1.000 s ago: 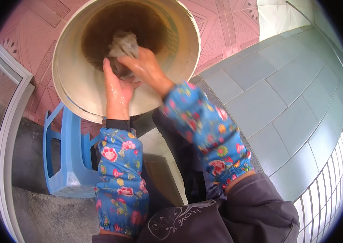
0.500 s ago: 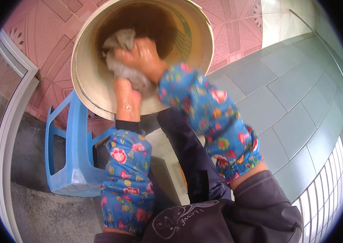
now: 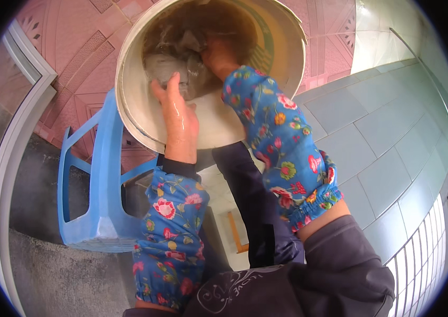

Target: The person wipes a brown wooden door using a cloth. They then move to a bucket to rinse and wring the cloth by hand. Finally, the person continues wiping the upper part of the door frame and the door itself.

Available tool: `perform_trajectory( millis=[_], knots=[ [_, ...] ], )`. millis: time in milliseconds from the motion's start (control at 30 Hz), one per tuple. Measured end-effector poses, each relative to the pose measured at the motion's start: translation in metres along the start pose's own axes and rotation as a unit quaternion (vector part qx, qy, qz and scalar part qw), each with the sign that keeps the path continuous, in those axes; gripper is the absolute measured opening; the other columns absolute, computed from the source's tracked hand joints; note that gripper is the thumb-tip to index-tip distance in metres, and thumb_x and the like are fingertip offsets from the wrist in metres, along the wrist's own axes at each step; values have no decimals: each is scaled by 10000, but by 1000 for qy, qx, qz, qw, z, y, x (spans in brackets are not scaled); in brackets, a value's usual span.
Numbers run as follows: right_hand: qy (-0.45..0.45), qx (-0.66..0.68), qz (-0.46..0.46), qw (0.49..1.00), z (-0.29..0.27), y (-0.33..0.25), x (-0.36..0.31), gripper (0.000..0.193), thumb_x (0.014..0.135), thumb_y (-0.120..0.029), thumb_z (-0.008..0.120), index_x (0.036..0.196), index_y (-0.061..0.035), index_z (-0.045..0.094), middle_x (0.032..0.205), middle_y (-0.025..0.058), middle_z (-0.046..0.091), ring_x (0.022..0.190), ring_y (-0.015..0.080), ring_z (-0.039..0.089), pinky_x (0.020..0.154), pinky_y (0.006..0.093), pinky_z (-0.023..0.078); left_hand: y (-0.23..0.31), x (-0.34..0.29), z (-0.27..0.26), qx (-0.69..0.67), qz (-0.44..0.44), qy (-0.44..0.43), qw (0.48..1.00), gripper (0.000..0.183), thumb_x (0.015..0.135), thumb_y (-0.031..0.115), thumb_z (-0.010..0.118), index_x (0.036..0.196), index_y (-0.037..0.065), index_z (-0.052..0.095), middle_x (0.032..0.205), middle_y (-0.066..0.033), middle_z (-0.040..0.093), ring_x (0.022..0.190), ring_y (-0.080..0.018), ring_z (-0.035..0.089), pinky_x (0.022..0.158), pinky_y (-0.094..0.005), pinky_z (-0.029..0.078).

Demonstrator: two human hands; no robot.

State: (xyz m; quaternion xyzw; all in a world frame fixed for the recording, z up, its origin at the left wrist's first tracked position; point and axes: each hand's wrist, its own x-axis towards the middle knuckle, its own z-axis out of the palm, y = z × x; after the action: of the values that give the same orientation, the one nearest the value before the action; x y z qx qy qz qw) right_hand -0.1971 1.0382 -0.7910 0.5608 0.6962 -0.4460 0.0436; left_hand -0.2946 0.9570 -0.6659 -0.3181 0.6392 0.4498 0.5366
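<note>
A pale grey wet cloth [image 3: 168, 68] lies partly under brown water [image 3: 203, 24] inside a large cream bucket [image 3: 129, 100]. My left hand [image 3: 179, 121] is wet and open over the bucket's near side, thumb and fingers apart beside the cloth's near edge. Deeper in, my right hand [image 3: 220, 55] dips into the water at the cloth's right side. Murky water hides its fingers, so its grip on the cloth does not show. Both forearms wear blue flowered sleeve covers.
A blue plastic stool [image 3: 105, 211] stands left of the bucket. Pink patterned tiles [image 3: 71, 63] lie behind it, and grey-green tiles [image 3: 377, 127] stretch to the right. A pale metal door frame [image 3: 7, 137] runs along the left. My dark trouser leg [image 3: 242, 195] is just below the bucket.
The cloth, held up between both hands before, has gone down into the water. My left hand has let go of it and opened; my right hand has moved deeper into the bucket.
</note>
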Motion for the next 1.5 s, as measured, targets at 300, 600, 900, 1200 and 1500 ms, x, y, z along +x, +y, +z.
perform_trajectory(
  millis=[300, 600, 900, 1200, 1500],
  knots=[
    [-106, 546, 146, 818, -87, -82, -108, 346, 759, -28, 672, 1100, 2, 625, 978, 38, 672, 895, 108, 611, 781, 260, 495, 0, 10, 0, -20, -120, -81, 989, 745, 830, 609, 537, 1376, 131, 368, 1400, -91, 335, 1252, -355, 350, 953, -613, 316],
    [84, 467, 81, 876, -62, -103, -129, 227, 736, -132, 676, 937, -27, 662, 851, 70, 686, 766, 189, 644, 699, 303, 502, -23, 20, -9, -108, 20, -147, 983, 506, 863, 259, 637, 1261, 3, 458, 1025, -104, 580, 951, -170, 579, 819, -326, 487],
    [-3, -132, 6, 991, -30, 8, 15, 353, 773, -346, 649, 934, -33, 637, 842, 135, 645, 800, 274, 606, 716, 415, 482, -3, -9, 7, -4, 2, -63, 998, 273, 914, 243, 551, 1089, 34, 558, 1004, -61, 596, 854, -198, 590, 768, -335, 492],
    [-112, -215, -73, 967, -22, 0, 17, 522, 718, -330, 709, 1135, -39, 595, 1161, 195, 562, 984, 351, 584, 847, 423, 481, -13, 4, -14, 26, 5, 25, 999, 840, 813, 433, 636, 1448, 152, 164, 1492, -72, 142, 1341, -467, 152, 1061, -590, 161],
    [-74, 116, -88, 987, -81, -44, -60, 210, 692, -183, 674, 827, -30, 622, 946, 174, 615, 891, 361, 580, 771, 447, 461, -5, 7, -1, 59, -69, 8, 996, 815, 819, 620, 554, 1444, 192, 253, 1504, -67, 205, 1332, -425, 226, 1019, -651, 216]
  ],
)
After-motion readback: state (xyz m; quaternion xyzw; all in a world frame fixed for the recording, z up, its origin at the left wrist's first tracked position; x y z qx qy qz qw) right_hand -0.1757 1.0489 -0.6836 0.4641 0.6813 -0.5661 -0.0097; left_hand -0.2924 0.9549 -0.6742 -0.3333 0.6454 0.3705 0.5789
